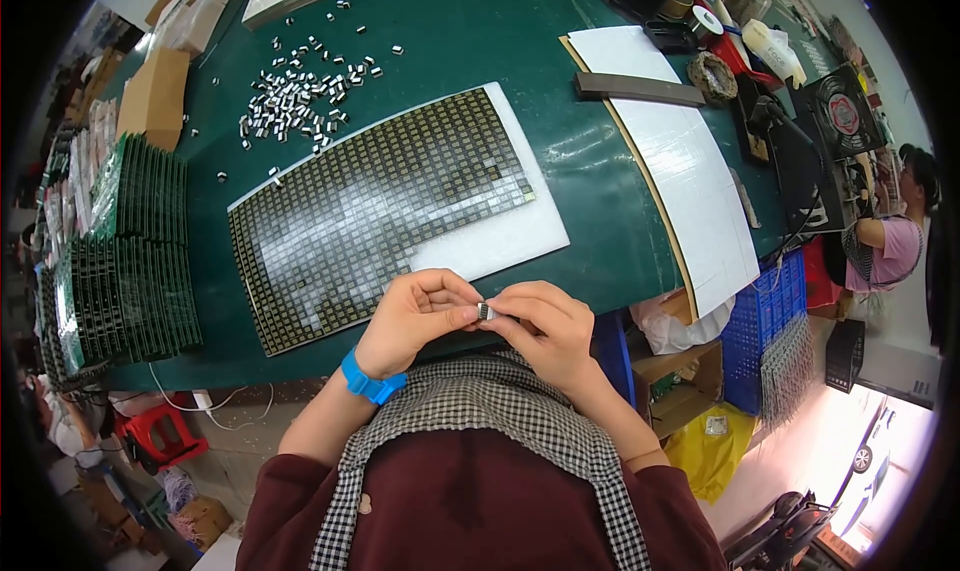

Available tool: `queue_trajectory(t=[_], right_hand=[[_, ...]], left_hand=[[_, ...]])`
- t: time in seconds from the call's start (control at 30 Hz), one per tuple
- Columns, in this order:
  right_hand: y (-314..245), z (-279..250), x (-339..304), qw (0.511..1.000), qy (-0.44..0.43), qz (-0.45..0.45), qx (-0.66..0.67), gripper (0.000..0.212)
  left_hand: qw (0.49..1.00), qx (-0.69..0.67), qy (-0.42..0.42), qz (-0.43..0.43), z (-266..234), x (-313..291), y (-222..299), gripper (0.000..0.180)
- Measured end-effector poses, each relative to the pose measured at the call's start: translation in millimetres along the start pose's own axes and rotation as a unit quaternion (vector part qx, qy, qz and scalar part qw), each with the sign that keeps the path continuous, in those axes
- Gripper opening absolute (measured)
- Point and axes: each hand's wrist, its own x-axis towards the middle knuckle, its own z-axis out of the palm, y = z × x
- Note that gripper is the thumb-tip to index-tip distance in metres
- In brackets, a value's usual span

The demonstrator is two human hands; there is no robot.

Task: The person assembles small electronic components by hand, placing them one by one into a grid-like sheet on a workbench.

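While the person (470, 491) near me works at a dark green tabletop (600, 256), their left hand (420, 309) and right hand (548, 329) meet by its near edge, fingertips closed on one small silver-and-black block (484, 312). Just beyond, rows of small dark square pieces (400, 156) cover most of a flat white board (500, 243); farther off, loose silver-and-black blocks (290, 89) lie scattered.

On the green counter (470, 31), circuit boards (130, 261) are stacked at the left, a carton (155, 96) just beyond them. To the right, a dark bar (640, 89) lies across the far part of a white panel (695, 196), with a fan (845, 111) farther right. Near right are a blue crate (738, 356) and yellow bag (712, 456); near left, a red stool (170, 434).
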Motion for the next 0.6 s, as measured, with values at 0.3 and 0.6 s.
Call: queue_trajectory(t=[0.3,0.6], right_hand=[[-1.6,-0.6,-5.0,0.998,0.0,0.04,0.038,0.02],[-0.7,-0.6,-2.5,1.0,0.004,0.003,0.013,0.02]], left_hand=[[1.0,0.012,-0.005,0.013,3.4,-1.2,1.1,0.009],[0.999,0.031,0.0,0.009,1.8,-2.1,1.0,0.009]])
